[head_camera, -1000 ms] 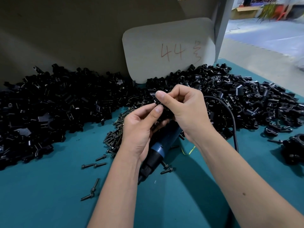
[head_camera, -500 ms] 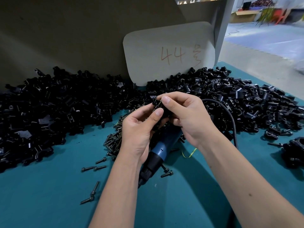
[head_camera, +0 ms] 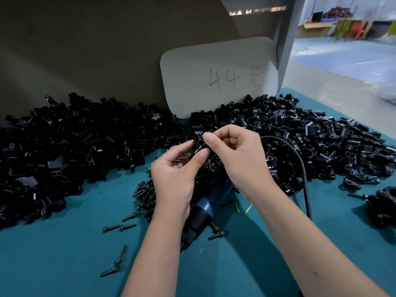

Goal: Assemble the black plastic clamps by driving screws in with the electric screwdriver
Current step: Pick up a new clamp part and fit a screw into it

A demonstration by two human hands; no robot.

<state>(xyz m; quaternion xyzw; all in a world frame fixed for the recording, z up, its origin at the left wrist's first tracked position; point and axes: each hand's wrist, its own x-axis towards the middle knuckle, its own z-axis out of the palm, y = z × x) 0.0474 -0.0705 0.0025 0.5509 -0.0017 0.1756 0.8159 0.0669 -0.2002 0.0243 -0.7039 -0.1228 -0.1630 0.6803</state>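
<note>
My left hand (head_camera: 175,174) and my right hand (head_camera: 237,155) meet above the middle of the table and together pinch a small black plastic clamp (head_camera: 198,139). My right thumb and forefinger also pinch a dark screw (head_camera: 201,146) at the clamp. Several more screws lie in my left palm. The blue and black electric screwdriver (head_camera: 205,211) lies on the teal mat under both hands, its body partly hidden by my left wrist. Its black cable (head_camera: 300,163) arcs away to the right.
Big heaps of black clamp parts fill the left (head_camera: 64,146) and right (head_camera: 310,142) of the teal mat (head_camera: 64,254). A screw pile (head_camera: 145,194) and loose screws (head_camera: 120,227) lie near my left wrist. A card marked 44 (head_camera: 218,76) leans on the back wall. Assembled clamps (head_camera: 383,202) sit far right.
Both hands stayed together over the screwdriver, working the clamp and screw between the fingertips. My left thumb shifted slightly toward the clamp. The screwdriver has not moved.
</note>
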